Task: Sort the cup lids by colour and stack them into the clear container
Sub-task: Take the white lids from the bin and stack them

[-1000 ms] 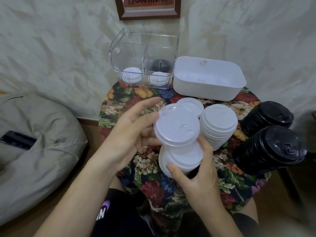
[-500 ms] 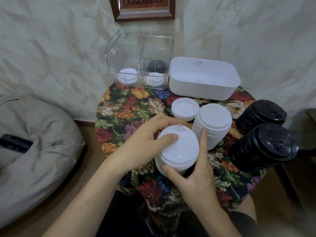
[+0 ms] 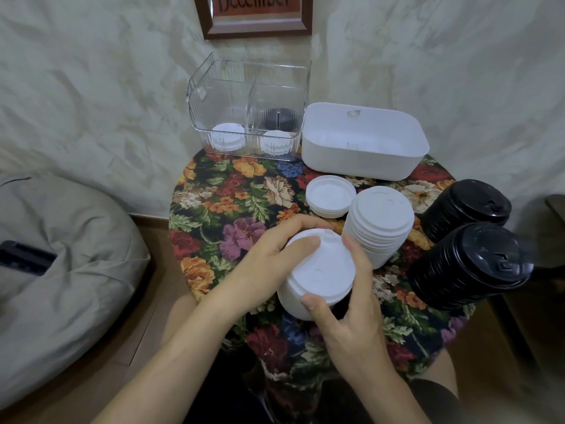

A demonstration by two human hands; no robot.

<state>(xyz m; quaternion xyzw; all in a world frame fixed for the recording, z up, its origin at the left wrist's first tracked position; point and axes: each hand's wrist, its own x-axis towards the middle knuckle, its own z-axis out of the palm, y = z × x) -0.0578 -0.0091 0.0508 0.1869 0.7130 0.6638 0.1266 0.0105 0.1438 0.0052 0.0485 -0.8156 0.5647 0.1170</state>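
Observation:
A stack of white cup lids [image 3: 318, 272] sits near the front of the floral table, held between both hands. My left hand [image 3: 269, 261] curls around its left side, thumb on the top lid. My right hand [image 3: 345, 304] grips its right and near side. Behind it stands a taller white lid stack [image 3: 379, 224] and a short flat white pile [image 3: 330, 198]. Two black lid stacks [image 3: 467, 264] [image 3: 464, 206] lean at the right. The clear container [image 3: 247, 108] at the back holds two small white lid piles and one black pile in separate compartments.
A white plastic tub [image 3: 363, 142] stands beside the clear container at the back right. The round table carries a floral cloth [image 3: 232, 209]. A grey beanbag [image 3: 61, 255] with a dark phone on it lies to the left. A framed picture hangs on the wall.
A second ago my left hand held one white lid lifted above the stack; the lid now sits on the stack and both hands are wrapped around it, lower over the table.

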